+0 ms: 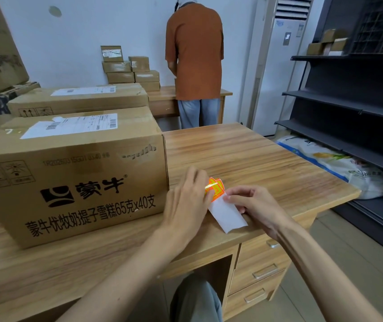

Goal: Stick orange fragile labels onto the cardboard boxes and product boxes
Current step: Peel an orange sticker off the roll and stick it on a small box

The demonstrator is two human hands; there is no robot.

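Observation:
A large cardboard box point(74, 173) with black printed characters and a white shipping label stands on the wooden desk point(244, 154) at the left. Just right of it, my left hand point(185, 205) pinches an orange fragile label point(216, 188) that curls up off a white backing strip point(228, 216). My right hand point(255, 205) pinches the top of that strip, holding it above the desk's front edge. A second long cardboard box point(78, 101) lies behind the first.
A person in an orange shirt point(195, 54) stands with their back to me at a far desk stacked with small taped boxes point(130, 68). Dark metal shelving point(353, 108) runs along the right, with plastic bags point(339, 163) on a low shelf. Desk drawers point(258, 275) sit below.

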